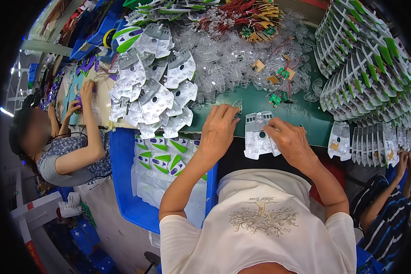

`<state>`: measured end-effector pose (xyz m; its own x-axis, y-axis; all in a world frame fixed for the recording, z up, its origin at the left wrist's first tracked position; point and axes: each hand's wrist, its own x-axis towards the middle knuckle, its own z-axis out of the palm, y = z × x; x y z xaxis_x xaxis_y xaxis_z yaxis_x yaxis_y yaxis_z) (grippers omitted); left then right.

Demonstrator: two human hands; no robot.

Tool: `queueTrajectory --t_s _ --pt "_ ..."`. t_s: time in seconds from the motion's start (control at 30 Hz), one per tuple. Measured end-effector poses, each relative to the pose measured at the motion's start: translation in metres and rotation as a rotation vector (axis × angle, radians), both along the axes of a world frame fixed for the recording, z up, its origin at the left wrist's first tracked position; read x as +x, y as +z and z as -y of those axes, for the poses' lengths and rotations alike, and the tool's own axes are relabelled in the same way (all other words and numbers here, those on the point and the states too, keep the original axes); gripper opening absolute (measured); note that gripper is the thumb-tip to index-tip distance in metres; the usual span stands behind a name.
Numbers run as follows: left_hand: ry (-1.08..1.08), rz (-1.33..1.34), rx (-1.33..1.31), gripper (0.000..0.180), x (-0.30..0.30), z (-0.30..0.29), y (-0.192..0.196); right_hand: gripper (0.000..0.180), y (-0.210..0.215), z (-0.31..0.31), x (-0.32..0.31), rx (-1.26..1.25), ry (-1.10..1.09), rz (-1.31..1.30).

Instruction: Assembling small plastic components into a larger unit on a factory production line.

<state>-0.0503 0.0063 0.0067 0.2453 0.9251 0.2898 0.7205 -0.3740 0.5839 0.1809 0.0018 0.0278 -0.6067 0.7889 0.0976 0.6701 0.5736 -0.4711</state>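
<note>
My left hand (218, 129) is over the front edge of the green table, its fingertips closed on a small clear plastic piece (238, 105). My right hand (288, 140) grips a silver-grey plastic shell (256, 145) by its right side. The shell has a row of slots near its top, a dark round hole and a notched lower edge. It overlaps the table's edge, just right of my left hand. Beyond both hands lies a heap of loose clear plastic pieces (223, 64).
Stacked grey shells (153, 93) stand at left, tall rows of green-edged shells (365, 68) at right. Red-wired parts (242, 18) and small green circuit boards (285, 73) lie on the heap. A blue bin (123, 182) holds green-and-white parts. People work at both sides.
</note>
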Motion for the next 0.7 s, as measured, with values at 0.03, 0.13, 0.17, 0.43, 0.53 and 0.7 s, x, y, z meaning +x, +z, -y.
queueTrajectory --t_s 0.03,0.13,0.17,0.43,0.53,0.7 --pt "-0.004 -0.009 -0.015 0.027 -0.001 0.0 0.0 0.031 0.001 0.0 0.0 -0.006 0.002 0.004" --pt "-0.054 0.051 -0.025 0.026 -0.005 0.004 0.0 0.03 0.0 -0.003 0.002 -0.004 0.017 0.004" --pt "-0.096 0.117 -0.017 0.025 -0.006 0.006 0.0 0.03 0.0 -0.004 0.003 0.008 0.035 -0.004" --pt "-0.322 -0.052 0.204 0.031 0.019 0.011 -0.007 0.024 -0.014 -0.01 0.004 0.119 0.089 -0.093" --pt "-0.359 -0.114 0.148 0.027 0.021 0.009 -0.004 0.018 -0.02 -0.01 0.005 0.101 0.043 -0.139" --pt "-0.298 -0.102 0.176 0.024 0.025 0.01 -0.013 0.013 -0.018 -0.01 0.002 0.041 -0.05 -0.19"
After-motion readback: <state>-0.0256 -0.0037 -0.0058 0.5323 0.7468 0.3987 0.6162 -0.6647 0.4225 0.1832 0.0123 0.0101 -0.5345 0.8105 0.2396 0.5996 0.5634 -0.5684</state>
